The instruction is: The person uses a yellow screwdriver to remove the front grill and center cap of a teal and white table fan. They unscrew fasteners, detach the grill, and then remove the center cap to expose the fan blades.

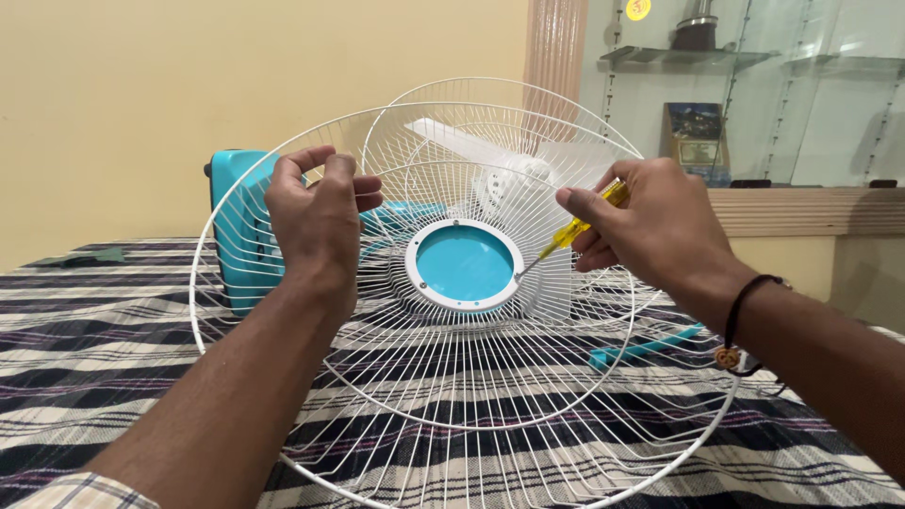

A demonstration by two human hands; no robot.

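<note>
Just right hand (650, 221), screwdriver (575, 229) at hub rim (464, 300)

This looks like a room in a home, possibly with a small shop corner. A striped cloth (113, 320) in black, white and purple covers the work surface like a bedspread. The wall (141, 85) is plain cream. At the right, glass shelves (674, 58) carry a dark vessel (696, 28), and a framed picture (696, 132) stands on a wooden ledge (811, 209). A ribbed pillar (554, 42) rises between them.
</note>
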